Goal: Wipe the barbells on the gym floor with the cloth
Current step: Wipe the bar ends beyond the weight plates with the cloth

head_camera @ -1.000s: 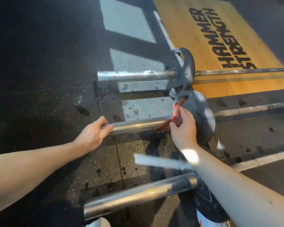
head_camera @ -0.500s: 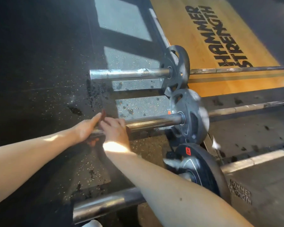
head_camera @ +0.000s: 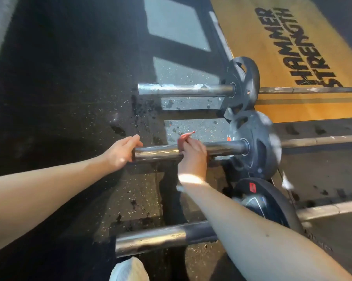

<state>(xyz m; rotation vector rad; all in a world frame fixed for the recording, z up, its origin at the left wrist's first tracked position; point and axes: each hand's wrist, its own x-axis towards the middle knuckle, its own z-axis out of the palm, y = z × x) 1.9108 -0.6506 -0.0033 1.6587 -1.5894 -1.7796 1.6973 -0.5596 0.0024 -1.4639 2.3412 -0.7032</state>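
Observation:
Three barbells lie side by side on the dark gym floor. The middle barbell's steel sleeve (head_camera: 221, 148) runs to a black plate (head_camera: 256, 145). My left hand (head_camera: 121, 152) grips the sleeve's free end. My right hand (head_camera: 192, 157) is wrapped over the sleeve about midway, pressing a reddish cloth (head_camera: 184, 138) around it; only a corner of the cloth sticks out above my fingers. The far barbell (head_camera: 183, 90) carries white smears. The near barbell (head_camera: 160, 239) passes under my right forearm.
A yellow lifting platform (head_camera: 252, 37) with black lettering lies at the back right. Black plates (head_camera: 242, 86) sit on the far and near bars. Wet dark spots mark the floor (head_camera: 142, 112). A white shoe toe (head_camera: 128, 269) shows at the bottom edge.
My right hand slid the cloth from the plate out to the sleeve's end beside my left hand, then back toward the plate to mid-sleeve. My left hand stays on the end.

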